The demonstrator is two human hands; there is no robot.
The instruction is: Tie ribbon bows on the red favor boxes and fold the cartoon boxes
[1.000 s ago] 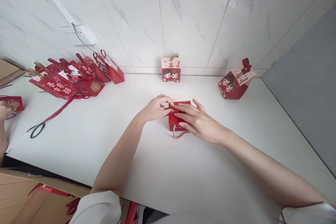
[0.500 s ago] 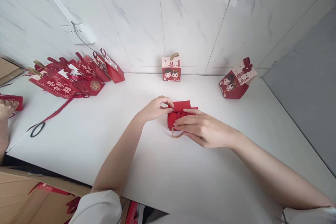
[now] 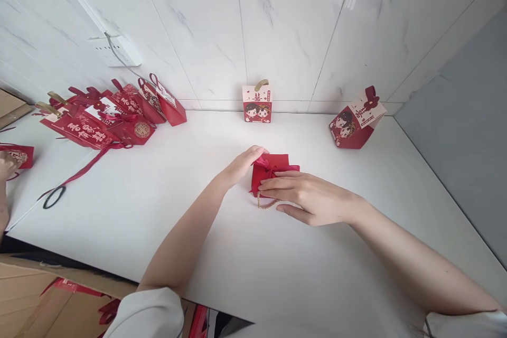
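A small red gift box (image 3: 279, 160) lies on the white table in front of me, a red ribbon (image 3: 263, 160) tied in a bow across it. From its near side loops a twisted gold cord (image 3: 266, 206). At the box's far left edge, my left hand (image 3: 243, 165) is closed on the left part of the ribbon, its thumb mostly hidden. My right hand (image 3: 307, 196) rests over the box's right half with fingers stretched out on the bow and the thumb apart. Those fingers cover the knot and much of the box's front.
Against the tiled wall stand a pink-and-red box (image 3: 257, 104) and a red box with a flower handle (image 3: 356, 119). Several red gift boxes (image 3: 95, 127) crowd the left, near a trailing ribbon and scissors handle (image 3: 54, 197). Another person's hand (image 3: 7, 165) is at far left. A cardboard carton (image 3: 59, 306) sits below.
My left hand has shifted slightly right and turned over the box's left edge, taking the ribbon's left part inward. My right hand has flattened a little on the box.
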